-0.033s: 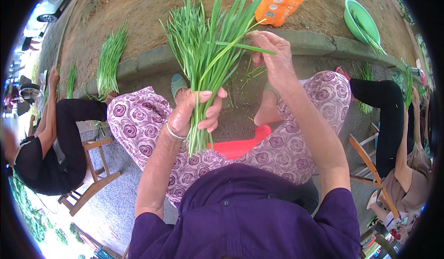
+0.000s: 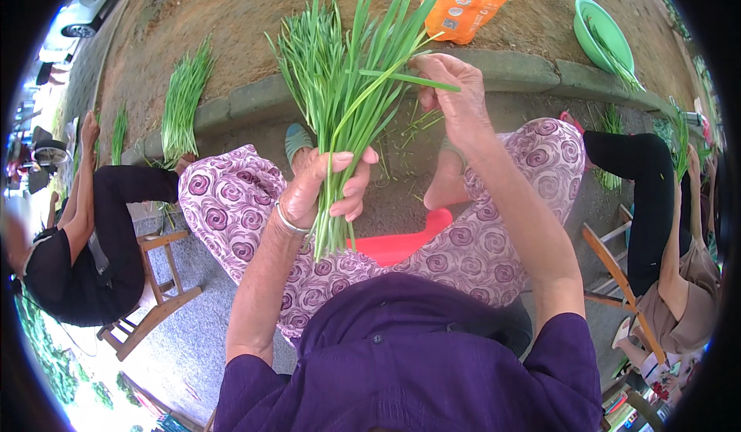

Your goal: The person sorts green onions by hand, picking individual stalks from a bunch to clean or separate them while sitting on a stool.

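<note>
Head view: a bunch of green chives [image 2: 347, 100] is gripped near its base by the left hand [image 2: 324, 185]; one blade [image 2: 409, 79] is pinched by the right hand [image 2: 455, 92].

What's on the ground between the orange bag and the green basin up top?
Nothing: in the head view only bare brown dirt separates the orange bag from the green basin.

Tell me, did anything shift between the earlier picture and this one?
Nothing visibly changed. The left hand grips the bunch of green leaves near its base as before, and the right hand pinches one leaf near the top. The people seated at either side, the orange bag and the green basin sit where they were.
</note>
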{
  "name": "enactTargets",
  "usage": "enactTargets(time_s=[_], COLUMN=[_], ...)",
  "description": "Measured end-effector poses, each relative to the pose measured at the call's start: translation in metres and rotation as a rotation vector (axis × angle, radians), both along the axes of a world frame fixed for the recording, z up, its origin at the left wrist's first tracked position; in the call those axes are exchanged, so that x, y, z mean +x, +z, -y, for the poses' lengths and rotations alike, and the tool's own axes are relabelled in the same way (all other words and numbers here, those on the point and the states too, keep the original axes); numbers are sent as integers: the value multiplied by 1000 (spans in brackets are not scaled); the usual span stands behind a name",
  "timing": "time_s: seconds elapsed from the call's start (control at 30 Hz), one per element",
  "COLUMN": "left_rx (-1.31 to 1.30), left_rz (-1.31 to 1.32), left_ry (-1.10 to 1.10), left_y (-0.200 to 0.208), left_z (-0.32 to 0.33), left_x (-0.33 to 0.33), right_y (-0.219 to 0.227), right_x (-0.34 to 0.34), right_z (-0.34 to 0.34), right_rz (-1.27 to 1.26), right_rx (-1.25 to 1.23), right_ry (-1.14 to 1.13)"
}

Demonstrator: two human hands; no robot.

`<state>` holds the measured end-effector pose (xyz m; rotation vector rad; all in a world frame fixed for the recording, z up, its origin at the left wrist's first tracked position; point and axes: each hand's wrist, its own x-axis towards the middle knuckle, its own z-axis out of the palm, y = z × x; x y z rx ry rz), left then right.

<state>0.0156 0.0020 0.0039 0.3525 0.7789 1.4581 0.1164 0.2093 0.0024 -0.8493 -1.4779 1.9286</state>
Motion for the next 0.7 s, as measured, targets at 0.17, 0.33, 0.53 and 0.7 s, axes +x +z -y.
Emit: enactTargets(time_s=[0.17,0.33,0.53,0.7], left_rx=[0,-24,-28,-54], left_rz=[-6,20,-26,-72], left_ry=[-10,-64,-27,26], left_y=[-1,2,2,6], left_z=[1,0,-1,-1], left_x=[1,1,1,-2], right_y=[0,-7,-1,8], right_x=[-2,-8,-4,5], right_z=[1,-7,-9,-15], right_rz=[93,145,77,-11], right_rx=[-11,-85,-112,6], right_ry=[-8,-31,-50,-59])
